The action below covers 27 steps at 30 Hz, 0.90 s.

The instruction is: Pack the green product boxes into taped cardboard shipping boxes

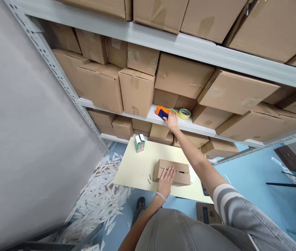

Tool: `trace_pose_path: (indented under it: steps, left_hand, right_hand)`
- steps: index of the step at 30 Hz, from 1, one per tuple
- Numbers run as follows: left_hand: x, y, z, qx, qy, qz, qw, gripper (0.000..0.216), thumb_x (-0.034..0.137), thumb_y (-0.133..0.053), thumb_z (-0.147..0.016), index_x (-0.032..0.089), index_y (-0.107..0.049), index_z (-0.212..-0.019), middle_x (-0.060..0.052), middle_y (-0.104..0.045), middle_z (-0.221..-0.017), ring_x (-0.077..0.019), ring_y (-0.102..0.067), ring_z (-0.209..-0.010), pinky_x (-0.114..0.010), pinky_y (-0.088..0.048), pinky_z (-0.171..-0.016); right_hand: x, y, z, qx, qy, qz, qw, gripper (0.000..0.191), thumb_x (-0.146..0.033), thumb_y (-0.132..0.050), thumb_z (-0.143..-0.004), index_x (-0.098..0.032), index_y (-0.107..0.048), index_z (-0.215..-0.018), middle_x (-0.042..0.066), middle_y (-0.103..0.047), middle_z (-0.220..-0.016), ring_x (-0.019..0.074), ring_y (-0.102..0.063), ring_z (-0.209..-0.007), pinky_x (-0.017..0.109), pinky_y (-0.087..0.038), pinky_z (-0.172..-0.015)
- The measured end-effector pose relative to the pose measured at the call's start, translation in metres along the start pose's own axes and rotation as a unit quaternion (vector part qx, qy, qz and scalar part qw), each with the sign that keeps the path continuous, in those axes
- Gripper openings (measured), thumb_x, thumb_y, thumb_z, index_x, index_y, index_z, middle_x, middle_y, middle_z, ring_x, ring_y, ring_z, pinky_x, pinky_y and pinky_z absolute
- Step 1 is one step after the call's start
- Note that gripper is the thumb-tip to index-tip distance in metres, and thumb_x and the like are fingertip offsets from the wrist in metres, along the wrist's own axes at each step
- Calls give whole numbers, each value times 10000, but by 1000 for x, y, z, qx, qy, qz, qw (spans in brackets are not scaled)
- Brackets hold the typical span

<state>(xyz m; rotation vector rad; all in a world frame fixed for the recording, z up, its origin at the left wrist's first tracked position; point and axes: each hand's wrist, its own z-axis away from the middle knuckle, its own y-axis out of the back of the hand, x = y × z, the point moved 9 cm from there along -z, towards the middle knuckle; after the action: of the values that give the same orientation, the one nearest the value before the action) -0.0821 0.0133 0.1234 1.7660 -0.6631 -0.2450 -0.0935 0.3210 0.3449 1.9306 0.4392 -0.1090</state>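
Note:
A small cardboard box [185, 178] lies on the cream-coloured table, its top flaps nearly meeting with a dark gap between them. Flat on those flaps rests my left hand [166, 177], fingers stretched out. My right hand [172, 121] reaches up to the shelf and has its fingers closed around the dark handle of an orange tape dispenser [161, 111]. Part of the handle is hidden by the hand. Just right of the dispenser sits a roll of yellowish tape [184, 113]. A green and white carton [139, 143] stands at the table's far left.
Cardboard boxes [137, 91] fill the metal shelves [106, 29] ahead. The table [134, 167] stands close below them. White paper strips [103, 195] cover the floor at left. Another box [207, 213] is on the floor under the table's right side.

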Motion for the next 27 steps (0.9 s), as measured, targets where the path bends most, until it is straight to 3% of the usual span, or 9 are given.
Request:
trace_pose_path:
  steps: [3,6,8,11,14,16,20,23,27]
  left_hand:
    - [-1,-1,1,-7,-1,-1,1000,626,237,-402,-926,180,-186,-1511,-45,-199,-1561,-173,-197,-1438,-398,-226,-1196]
    - [-3,1,0,-17,-2,7,1000,621,250,-395,-934,169,-181,-1511,-54,-196,-1561,-165,-190,-1440,-396,-222,-1195]
    - [-3,4,0,-25,-1,17,1000,600,251,-375,-945,181,-189,-1511,-44,-209,-1561,-166,-191,-1440,-399,-201,-1200]
    - [-3,7,-3,-44,4,34,998,565,250,-328,-961,185,-204,-1508,-25,-200,-1566,-162,-159,-1447,-401,-166,-1208]
    - [-2,7,-4,-65,9,45,997,570,275,-330,-962,152,-211,-1505,-35,-170,-1573,-166,-108,-1457,-413,-142,-1210]
    - [-2,5,-5,-77,10,48,996,580,275,-340,-956,150,-208,-1506,-36,-162,-1574,-168,-89,-1459,-414,-126,-1211]
    - [0,2,-5,-86,8,49,995,579,274,-330,-956,140,-208,-1506,-41,-175,-1573,-172,-80,-1461,-416,-91,-1212]
    - [0,3,-5,-87,9,59,994,575,276,-325,-957,130,-218,-1503,-53,-205,-1566,-177,-94,-1462,-421,-77,-1212]
    - [0,7,-6,-82,13,106,991,568,268,-348,-950,131,-254,-1493,-67,-244,-1557,-189,-125,-1460,-427,-65,-1209]
  right_hand:
    - [15,5,8,7,-37,-38,999,355,-342,-585,-860,-57,-583,-1072,208,-647,-1054,307,-570,-1003,484,-391,-956]
    - [32,26,31,9,-45,-191,981,432,-472,-572,-838,-105,-589,-1065,142,-663,-1028,277,-589,-946,430,-439,-896]
    - [48,36,58,-18,-69,-330,941,490,-557,-573,-807,-130,-605,-1044,101,-677,-997,251,-605,-915,387,-466,-859]
    - [81,43,115,-53,-161,-502,848,554,-656,-501,-808,-149,-633,-990,80,-695,-942,231,-629,-891,356,-489,-824]
    - [117,38,181,-80,-277,-564,774,632,-735,-388,-814,-161,-642,-884,81,-691,-793,219,-639,-764,336,-509,-710]
    - [137,30,224,-115,-339,-547,757,629,-764,-402,-784,-174,-620,-755,66,-647,-654,201,-609,-643,308,-493,-619]
    - [170,25,280,-137,-393,-420,807,573,-741,-559,-699,-218,-429,-504,-14,-441,-436,119,-422,-450,252,-374,-474]
    - [177,23,291,-129,-363,-338,859,599,-698,-594,-687,-236,-291,-455,-60,-282,-401,76,-268,-432,243,-270,-441]
    - [180,14,293,-115,-341,-308,881,595,-653,-549,-731,-240,-230,-443,-69,-211,-423,68,-207,-449,242,-233,-449]
